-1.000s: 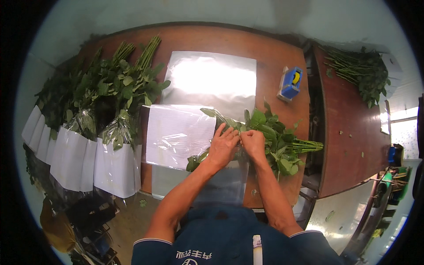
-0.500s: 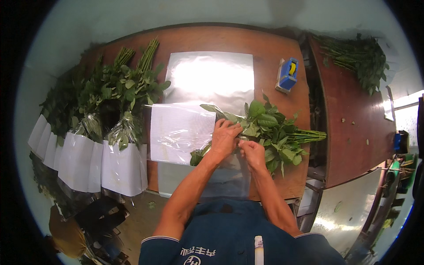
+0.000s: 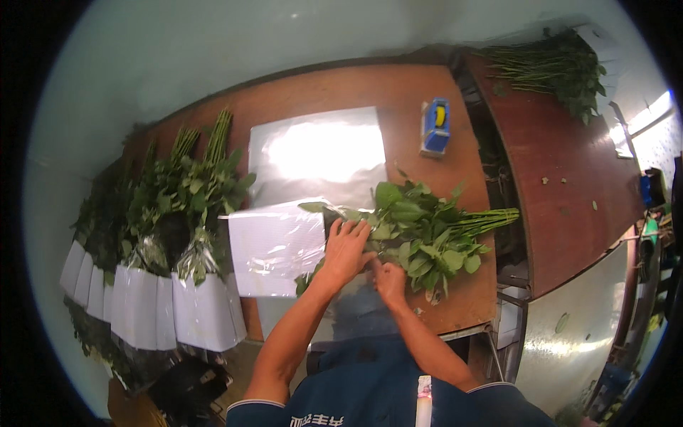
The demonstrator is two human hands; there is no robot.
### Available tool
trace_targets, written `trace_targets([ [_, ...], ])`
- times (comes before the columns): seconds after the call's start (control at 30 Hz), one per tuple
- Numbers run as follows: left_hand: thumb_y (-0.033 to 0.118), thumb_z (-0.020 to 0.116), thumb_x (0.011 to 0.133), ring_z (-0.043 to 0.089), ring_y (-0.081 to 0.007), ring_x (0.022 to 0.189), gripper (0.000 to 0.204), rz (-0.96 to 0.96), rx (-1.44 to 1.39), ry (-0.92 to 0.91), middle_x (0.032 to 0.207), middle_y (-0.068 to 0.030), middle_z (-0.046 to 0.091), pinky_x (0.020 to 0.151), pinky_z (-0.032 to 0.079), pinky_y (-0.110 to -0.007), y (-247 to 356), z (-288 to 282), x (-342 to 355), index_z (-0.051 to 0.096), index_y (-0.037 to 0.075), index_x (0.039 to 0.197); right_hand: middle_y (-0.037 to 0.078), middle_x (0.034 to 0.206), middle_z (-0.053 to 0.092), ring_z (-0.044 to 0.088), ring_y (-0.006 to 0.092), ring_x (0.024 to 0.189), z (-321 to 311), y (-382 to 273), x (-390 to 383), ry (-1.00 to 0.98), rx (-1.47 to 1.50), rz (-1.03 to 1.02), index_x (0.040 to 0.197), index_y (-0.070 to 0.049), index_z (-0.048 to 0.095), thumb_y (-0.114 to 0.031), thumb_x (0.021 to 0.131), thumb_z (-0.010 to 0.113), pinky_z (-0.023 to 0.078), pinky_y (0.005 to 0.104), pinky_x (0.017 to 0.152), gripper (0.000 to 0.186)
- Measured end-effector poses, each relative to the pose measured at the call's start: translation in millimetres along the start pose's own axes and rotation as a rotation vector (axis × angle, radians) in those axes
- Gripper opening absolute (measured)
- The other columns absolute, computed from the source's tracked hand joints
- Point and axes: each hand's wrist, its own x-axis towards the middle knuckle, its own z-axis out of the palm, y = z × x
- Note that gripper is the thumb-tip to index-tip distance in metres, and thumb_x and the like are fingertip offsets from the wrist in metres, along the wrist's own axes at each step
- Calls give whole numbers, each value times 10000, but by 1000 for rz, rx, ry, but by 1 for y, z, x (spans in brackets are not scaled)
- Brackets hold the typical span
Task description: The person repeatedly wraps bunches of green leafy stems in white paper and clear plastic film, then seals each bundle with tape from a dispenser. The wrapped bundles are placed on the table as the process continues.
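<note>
A leafy bouquet lies crosswise on the table, bare stems to the right, its left end covered by white ribbed sheeting and clear film. My left hand rests over the bouquet at the edge of this wrap, fingers spread. Just right and below it, my right hand has curled fingers, the index reaching toward the left fingertips; what it grips, if anything, is hidden. A shiny silver sheet lies behind the bouquet, with more sheeting under it toward me.
Several wrapped bunches line the table's left side. A blue tape dispenser with yellow tape sits at back right. A second, dark-red table adjoins on the right, carrying loose leafy stems.
The whole view has shifted. My right hand has moved slightly down and left relative to the bouquet, its index finger now more extended. My left hand stays over the wrap, fingers spread.
</note>
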Motion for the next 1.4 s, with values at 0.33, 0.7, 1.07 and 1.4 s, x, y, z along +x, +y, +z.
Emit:
trace_targets([
  [0.33, 473, 905, 660, 356, -358, 1489, 1090, -7, 288, -183, 1561, -220, 436, 1224, 195, -584, 7, 3, 6, 419, 9, 1518, 31, 818, 686, 622, 95, 731, -111, -129, 83, -96, 479, -535, 948, -12, 684, -203, 1034, 655, 524, 272, 687, 212],
  [0.7, 447, 911, 690, 349, -379, 1487, 1089, -16, 127, -223, 1575, -244, 409, 1237, 171, -588, 14, -11, 15, 382, 37, 1549, 142, 989, 735, 719, 187, 908, -150, -186, 298, 235, 200, -513, 1147, 65, 622, -98, 900, 762, 556, 311, 777, 327],
  [1.07, 163, 685, 997, 696, -168, 998, 314, -290, -1205, -10, 1117, -110, 743, 890, 555, -296, 8, -37, 160, 684, -61, 1216, 129, 963, 742, 726, 175, 872, -146, -85, 40, 260, 665, -59, 1187, 25, 557, -114, 961, 744, 586, 287, 723, 325],
  [1.4, 233, 780, 840, 732, -293, 745, 217, -347, -868, 107, 807, -194, 746, 725, 568, -392, 43, 78, 306, 796, 22, 888, 124, 897, 723, 718, 181, 794, -155, -84, 50, 175, 598, -117, 1162, 19, 543, -107, 964, 737, 579, 280, 692, 305],
])
